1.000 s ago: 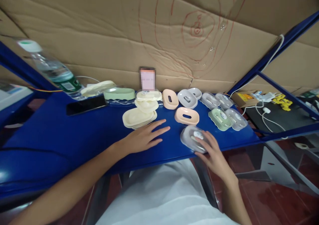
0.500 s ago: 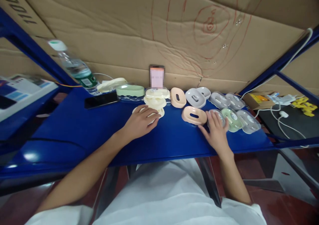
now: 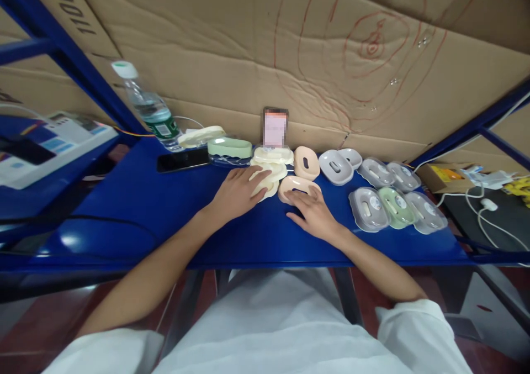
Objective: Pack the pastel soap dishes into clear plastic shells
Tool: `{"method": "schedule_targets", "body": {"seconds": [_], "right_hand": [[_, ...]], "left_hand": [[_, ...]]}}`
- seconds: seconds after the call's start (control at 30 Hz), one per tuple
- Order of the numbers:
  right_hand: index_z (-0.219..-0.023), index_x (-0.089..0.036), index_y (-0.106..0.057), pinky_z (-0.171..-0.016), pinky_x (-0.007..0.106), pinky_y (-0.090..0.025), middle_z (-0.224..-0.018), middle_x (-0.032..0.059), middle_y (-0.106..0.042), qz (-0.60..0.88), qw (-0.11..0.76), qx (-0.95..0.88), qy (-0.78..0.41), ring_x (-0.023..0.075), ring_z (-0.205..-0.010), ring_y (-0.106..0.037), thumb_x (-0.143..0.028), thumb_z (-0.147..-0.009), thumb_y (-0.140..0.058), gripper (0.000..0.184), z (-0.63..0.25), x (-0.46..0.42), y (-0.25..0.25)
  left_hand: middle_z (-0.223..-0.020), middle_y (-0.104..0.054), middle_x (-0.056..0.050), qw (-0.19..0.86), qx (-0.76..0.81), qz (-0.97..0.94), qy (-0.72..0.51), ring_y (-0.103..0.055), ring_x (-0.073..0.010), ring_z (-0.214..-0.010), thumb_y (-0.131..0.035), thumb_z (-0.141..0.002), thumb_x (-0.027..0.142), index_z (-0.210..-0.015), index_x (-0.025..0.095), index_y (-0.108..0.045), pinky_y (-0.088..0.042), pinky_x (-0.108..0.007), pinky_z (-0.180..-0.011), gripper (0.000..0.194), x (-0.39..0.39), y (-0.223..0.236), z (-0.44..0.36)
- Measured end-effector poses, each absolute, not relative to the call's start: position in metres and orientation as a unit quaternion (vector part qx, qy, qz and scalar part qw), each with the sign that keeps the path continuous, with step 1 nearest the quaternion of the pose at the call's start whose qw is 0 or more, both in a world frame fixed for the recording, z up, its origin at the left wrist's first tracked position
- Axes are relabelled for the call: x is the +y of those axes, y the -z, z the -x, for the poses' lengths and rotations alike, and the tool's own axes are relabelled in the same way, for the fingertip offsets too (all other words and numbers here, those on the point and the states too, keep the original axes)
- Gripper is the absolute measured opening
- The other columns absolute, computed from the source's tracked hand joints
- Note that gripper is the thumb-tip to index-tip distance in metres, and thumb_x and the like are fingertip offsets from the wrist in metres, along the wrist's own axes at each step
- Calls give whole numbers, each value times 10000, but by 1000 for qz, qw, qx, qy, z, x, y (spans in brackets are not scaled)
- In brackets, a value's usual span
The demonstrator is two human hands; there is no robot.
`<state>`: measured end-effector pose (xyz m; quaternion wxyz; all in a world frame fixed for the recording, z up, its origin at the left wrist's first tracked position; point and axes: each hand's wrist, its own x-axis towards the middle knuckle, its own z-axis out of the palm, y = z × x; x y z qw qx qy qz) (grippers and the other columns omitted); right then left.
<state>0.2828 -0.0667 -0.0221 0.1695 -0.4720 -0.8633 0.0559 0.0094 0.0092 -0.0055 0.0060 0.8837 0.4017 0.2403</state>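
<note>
My left hand (image 3: 237, 194) lies over a cream soap dish part (image 3: 270, 190), fingers stretched out and loosely apart. Another cream piece (image 3: 276, 170) overlaps it just behind the fingertips. My right hand (image 3: 313, 212) rests with extended fingers on the near peach soap dish (image 3: 285, 185), partly covering its dark oval slot. That dish sits close to the cream pieces, between my two hands. A second peach dish (image 3: 306, 169) stands behind it. The undersides of both hands are hidden.
To the right lie a grey dish (image 3: 331, 163) and several clear-wrapped dishes, including a green one (image 3: 395, 204). At the back stand a lit phone (image 3: 275, 128) and a wrapped green dish (image 3: 229, 148). Farther left are a dark phone (image 3: 182, 160) and a water bottle (image 3: 153, 114).
My right hand has moved left from the wrapped grey dish onto the near peach dish, which now lies closer to the cream pieces. My left hand stays at the cream pieces. The view has shifted.
</note>
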Motion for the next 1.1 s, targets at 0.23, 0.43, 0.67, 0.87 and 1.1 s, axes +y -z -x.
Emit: {"method": "schedule_targets", "body": {"seconds": [0.23, 0.43, 0.67, 0.87, 1.1], "right_hand": [[-1487, -244, -621, -1277, 633, -324, -1474, 144, -714, 481, 216, -847, -65, 298, -1395, -663, -336, -1094, -594, 405, -284, -72, 33], [-1449, -245, -640, -1240, 609, -372, -1425, 134, -744, 456, 228, -858, -65, 296, -1349, -690, -336, -1099, -584, 366, -280, -74, 32], [-1433, -247, -656, -1232, 585, -401, -1385, 126, -764, 393, 233, -886, -78, 283, -1334, -696, -315, -1090, -600, 355, -274, -82, 27], [-1347, -252, -717, -1220, 531, -432, -1334, 105, -788, 325, 223, -916, -76, 265, -1326, -691, -322, -1107, -579, 286, -268, -90, 24], [-1367, -249, -709, -1212, 531, -435, -1364, 93, -778, 301, 222, -925, -73, 270, -1357, -667, -315, -1110, -571, 299, -267, -91, 27]], "left_hand": [[-1453, -691, -148, -11, 440, -852, -284, -642, -355, -1357, -501, -1077, 362, -1454, 219, -652, -378, -576, -1229, 430, 21, 0, 2], [-1477, -679, -137, -27, 529, -772, -351, -586, -340, -1423, -520, -1050, 342, -1450, 219, -624, -381, -541, -1229, 432, 54, -2, 32], [-1550, -562, -206, -24, 603, -726, -329, -518, -427, -1445, -569, -980, 293, -1499, 192, -605, -403, -617, -1193, 530, 79, 8, 59], [-1527, -538, -252, -24, 617, -719, -321, -509, -449, -1421, -600, -951, 330, -1550, 116, -539, -416, -601, -1194, 639, 97, 24, 72], [-1368, -599, -243, -27, 583, -743, -329, -578, -414, -1305, -530, -1003, 301, -1419, 114, -656, -449, -584, -1160, 473, 98, 22, 77]]}}
